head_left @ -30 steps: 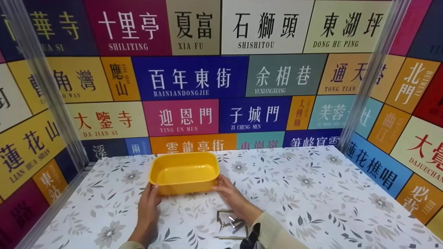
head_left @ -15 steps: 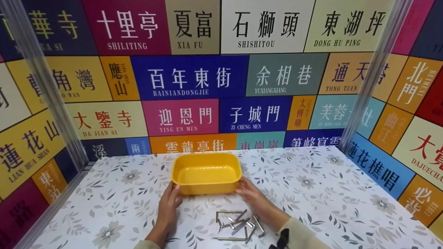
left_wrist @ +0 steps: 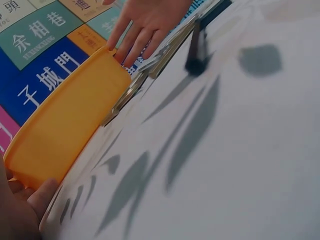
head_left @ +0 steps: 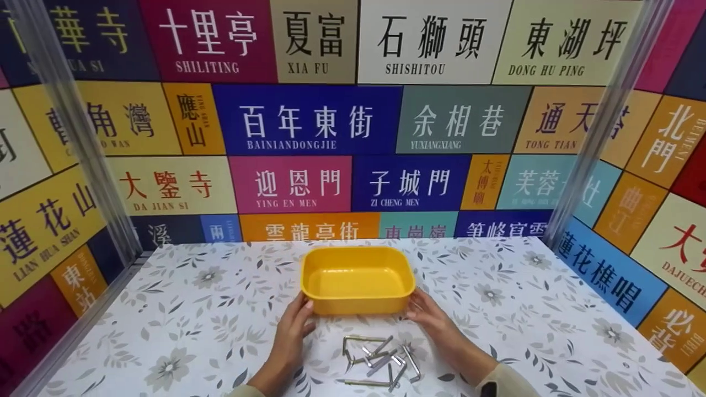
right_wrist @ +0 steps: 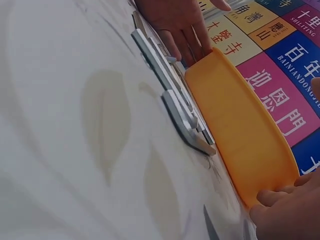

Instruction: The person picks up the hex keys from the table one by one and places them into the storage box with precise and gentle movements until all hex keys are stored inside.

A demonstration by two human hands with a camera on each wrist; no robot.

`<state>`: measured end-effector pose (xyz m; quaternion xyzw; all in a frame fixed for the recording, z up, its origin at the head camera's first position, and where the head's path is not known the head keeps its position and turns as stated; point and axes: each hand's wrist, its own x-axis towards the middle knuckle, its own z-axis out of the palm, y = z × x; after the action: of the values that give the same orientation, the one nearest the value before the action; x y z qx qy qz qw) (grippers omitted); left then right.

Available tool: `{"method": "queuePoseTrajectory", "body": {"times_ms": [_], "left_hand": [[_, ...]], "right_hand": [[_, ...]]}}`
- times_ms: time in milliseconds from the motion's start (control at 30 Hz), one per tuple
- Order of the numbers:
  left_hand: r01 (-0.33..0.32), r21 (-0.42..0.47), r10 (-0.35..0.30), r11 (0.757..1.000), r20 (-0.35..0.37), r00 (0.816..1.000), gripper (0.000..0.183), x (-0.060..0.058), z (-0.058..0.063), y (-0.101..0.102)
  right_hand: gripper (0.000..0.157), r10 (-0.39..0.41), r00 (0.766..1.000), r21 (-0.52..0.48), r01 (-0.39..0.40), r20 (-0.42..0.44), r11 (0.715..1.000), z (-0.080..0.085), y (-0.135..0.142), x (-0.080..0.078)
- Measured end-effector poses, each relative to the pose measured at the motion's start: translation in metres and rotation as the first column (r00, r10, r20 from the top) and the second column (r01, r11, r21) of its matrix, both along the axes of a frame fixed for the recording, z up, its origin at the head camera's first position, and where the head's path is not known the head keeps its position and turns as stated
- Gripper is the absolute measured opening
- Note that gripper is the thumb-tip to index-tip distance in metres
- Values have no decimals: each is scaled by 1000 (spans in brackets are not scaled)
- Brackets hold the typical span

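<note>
A yellow plastic box (head_left: 358,306), open at the top and with nothing in it, sits toward the back of the table. My left hand (head_left: 291,333) grips its left end, thumb at the front corner. At the opposite end my right hand (head_left: 441,329) holds it the same way. In the left wrist view the box (left_wrist: 70,120) shows its long side, with left fingers curled at the near corner. Several L-shaped hex keys (head_left: 381,361), silver and brassy, lie in a loose pile in front of the box, between my forearms.
A white tablecloth (head_left: 220,325) with grey flowers and leaves covers the table. Behind it stands a wall (head_left: 309,118) of coloured panels with Chinese lettering. Clear upright strips (head_left: 587,127) mark the back corners.
Both hands have moved the yellow box to the right along the back of the table. The hex keys, partly hidden by my right arm before, now show fully.
</note>
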<state>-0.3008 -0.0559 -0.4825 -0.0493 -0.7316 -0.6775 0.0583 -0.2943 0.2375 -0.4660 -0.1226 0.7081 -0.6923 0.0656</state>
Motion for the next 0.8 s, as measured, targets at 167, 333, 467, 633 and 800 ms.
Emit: {"method": "queuePoseTrajectory", "body": {"times_ms": [167, 333, 467, 633, 800], "left_hand": [[41, -14, -42, 999, -12, 999, 64, 4, 0, 6], [43, -32, -42, 999, 17, 999, 65, 4, 1, 7], [31, -42, -30, 999, 21, 999, 64, 4, -1, 7], [-37, -110, 38, 993, 0, 999, 59, 1, -4, 6], [-120, -151, 123, 981, 15, 992, 62, -11, -1, -1]], "right_hand": [[76, -29, 999, -2, 29, -23, 1000, -3, 7, 6], [73, -80, 996, -8, 80, -40, 997, -8, 8, 11], [67, -156, 986, -32, 155, -56, 987, -12, 7, 14], [61, -245, 968, -49, 243, -45, 969, -14, 4, 13], [55, -327, 945, -78, 324, -21, 943, -10, 0, 6]]}}
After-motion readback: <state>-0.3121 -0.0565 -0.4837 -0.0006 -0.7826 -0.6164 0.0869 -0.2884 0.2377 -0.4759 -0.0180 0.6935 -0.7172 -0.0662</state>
